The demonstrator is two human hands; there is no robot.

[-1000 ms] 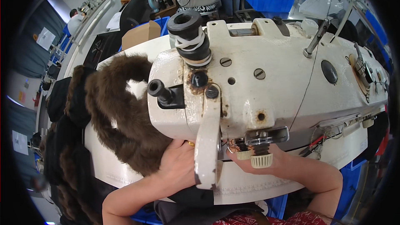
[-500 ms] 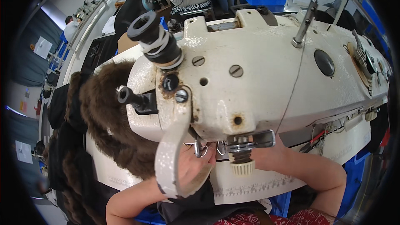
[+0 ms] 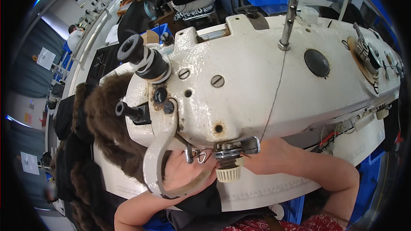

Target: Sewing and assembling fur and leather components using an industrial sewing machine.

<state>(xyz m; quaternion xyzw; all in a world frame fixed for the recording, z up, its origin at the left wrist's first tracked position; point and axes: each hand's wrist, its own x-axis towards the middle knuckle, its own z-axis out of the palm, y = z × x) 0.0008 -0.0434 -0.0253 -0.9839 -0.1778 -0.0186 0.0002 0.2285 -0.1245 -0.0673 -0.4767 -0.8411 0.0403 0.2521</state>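
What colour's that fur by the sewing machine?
The fur is dark brown; the head view shows it.

Both arms bare from approx. the elbows down. L forearm [image 3: 145, 205] comes in at the lower edge, angled up & to the right, ending in L hand [image 3: 185, 172], back of it facing up, fingertips hidden. R elbow [image 3: 352, 179] is sharply bent; R forearm [image 3: 319, 167] runs left & slightly up to R hand [image 3: 261, 158], largely hidden. Hands close tog. near mid-view, R a bit higher; can't tell either grip's state.
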